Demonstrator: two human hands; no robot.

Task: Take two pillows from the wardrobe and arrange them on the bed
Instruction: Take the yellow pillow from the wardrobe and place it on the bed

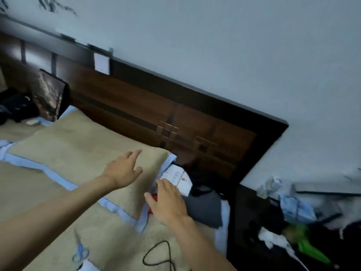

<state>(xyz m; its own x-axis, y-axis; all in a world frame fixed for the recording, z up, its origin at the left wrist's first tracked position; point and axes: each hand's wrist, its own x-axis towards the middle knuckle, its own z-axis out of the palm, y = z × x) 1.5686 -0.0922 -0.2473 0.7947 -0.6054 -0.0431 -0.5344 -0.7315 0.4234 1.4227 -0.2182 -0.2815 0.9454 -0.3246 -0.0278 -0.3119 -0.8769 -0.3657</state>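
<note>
A tan woven pillow (78, 151) with a light blue border lies flat on the bed (29, 192), close to the dark wooden headboard (175, 118). My left hand (125, 169) hovers over the pillow's right part, fingers spread, holding nothing. My right hand (168, 202) is open at the pillow's right edge, above a red item and white papers (179, 178) lying there. A second pillow end (72, 112) shows further back by the headboard. The picture is blurred by motion.
Blue-handled scissors (80, 251) and a black cable (160, 257) lie on the mat near me. A dark grey cloth (205, 208) sits by the bed's right edge. A cluttered dark nightstand (293, 212) stands on the right. A framed picture (50, 96) leans at the left.
</note>
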